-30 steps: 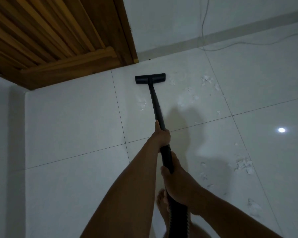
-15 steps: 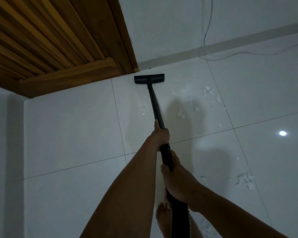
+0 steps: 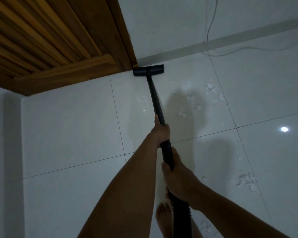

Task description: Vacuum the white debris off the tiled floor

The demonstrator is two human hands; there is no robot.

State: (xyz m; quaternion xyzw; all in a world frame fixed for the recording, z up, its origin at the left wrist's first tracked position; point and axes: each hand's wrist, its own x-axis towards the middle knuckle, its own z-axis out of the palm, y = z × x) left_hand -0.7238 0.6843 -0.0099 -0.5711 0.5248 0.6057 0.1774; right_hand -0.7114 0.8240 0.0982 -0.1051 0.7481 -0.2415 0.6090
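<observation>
A black vacuum wand [image 3: 155, 100] runs from my hands to its flat floor head [image 3: 148, 70], which sits on the white tiled floor [image 3: 72, 127] against the wall base, beside the door frame's corner. My left hand [image 3: 160, 131] grips the wand higher up. My right hand [image 3: 175, 179] grips it lower down, where the ribbed hose [image 3: 180, 215] begins. White debris [image 3: 189, 105] lies scattered right of the wand. Another patch of debris [image 3: 245, 181] lies at the lower right.
A wooden slatted door [image 3: 46, 40] fills the upper left. A white wall with a grey skirting strip [image 3: 230, 38] runs behind. A thin cable [image 3: 234, 51] hangs down the wall and trails along the floor. My bare foot [image 3: 163, 219] stands under the hose.
The floor head has slid forward, away from me, from the open tile up to the wall base by the door frame. Both hands keep their grip on the wand.
</observation>
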